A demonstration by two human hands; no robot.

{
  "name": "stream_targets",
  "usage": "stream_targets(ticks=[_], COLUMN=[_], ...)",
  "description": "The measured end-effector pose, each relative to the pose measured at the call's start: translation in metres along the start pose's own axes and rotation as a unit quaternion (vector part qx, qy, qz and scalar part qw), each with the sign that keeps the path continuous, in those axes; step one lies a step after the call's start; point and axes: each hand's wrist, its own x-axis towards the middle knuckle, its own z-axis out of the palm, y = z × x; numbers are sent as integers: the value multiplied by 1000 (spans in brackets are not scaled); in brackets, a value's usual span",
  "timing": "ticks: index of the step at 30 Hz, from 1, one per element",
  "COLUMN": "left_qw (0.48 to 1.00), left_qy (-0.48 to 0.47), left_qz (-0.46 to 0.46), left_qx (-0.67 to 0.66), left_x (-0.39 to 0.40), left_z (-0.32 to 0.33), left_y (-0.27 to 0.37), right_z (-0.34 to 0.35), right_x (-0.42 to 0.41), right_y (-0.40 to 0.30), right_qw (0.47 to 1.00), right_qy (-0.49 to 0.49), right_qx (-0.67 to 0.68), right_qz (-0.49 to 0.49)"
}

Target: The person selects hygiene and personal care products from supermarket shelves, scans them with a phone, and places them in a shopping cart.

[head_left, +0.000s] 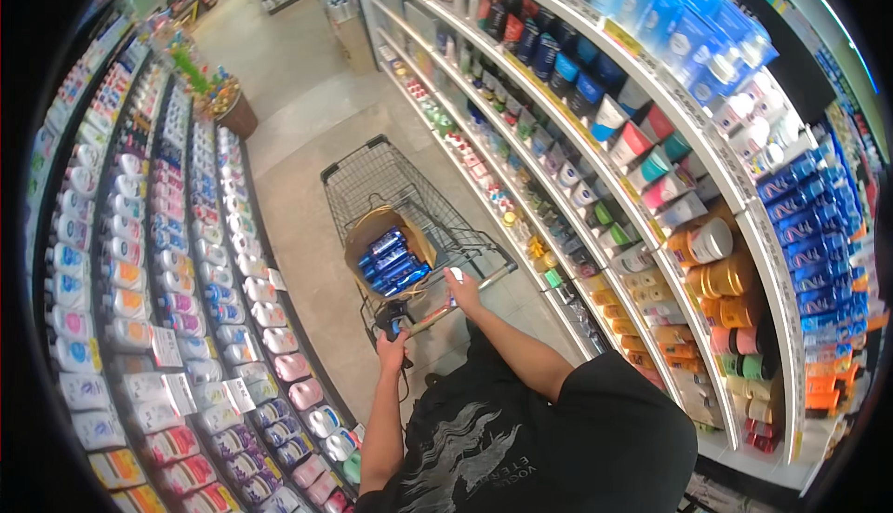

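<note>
My left hand [393, 351] is closed around the grip of a black handheld scanner [388, 315], with a dark cord below it. In my right hand [465, 292] is a small white-capped container [455, 276], mostly covered by the fingers. Both hands are near the handlebar [491, 278] of a wire shopping cart [370, 171]. A brown paper bag [423, 231] stands upright in the cart. Several shiny blue packages [396, 259] fill its open top.
White shelves [757, 248] of tubes, jars and bottles line the right side. Dark-edged shelves [150, 227] of bottles, with price cards, run along the left. Between them lies a tiled aisle floor [296, 185]. A brown planter [238, 117] stands at the left shelf's far end.
</note>
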Motion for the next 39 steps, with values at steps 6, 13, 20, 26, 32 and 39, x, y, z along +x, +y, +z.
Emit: stream_targets(ticks=[6, 13, 20, 26, 32, 39], left_qw=[999, 993, 995, 990, 993, 997], left_qy=[25, 72, 77, 88, 56, -15], left_qz=[16, 14, 33, 52, 58, 44], left_qx=[33, 91, 59, 96, 87, 56], left_x=[5, 5, 15, 21, 18, 13], left_z=[3, 18, 20, 30, 20, 22], left_y=[9, 19, 10, 8, 5, 17], right_z=[8, 9, 9, 0, 5, -14], right_x=[15, 30, 44, 52, 57, 49], right_y=[2, 0, -4, -2, 10, 1], right_qw=[999, 989, 982, 981, 968, 983], right_qy=[-15, -35, -64, -32, 22, -46], right_qx=[-40, -136, -165, -185, -248, -179], right_qz=[9, 50, 65, 39, 5, 23])
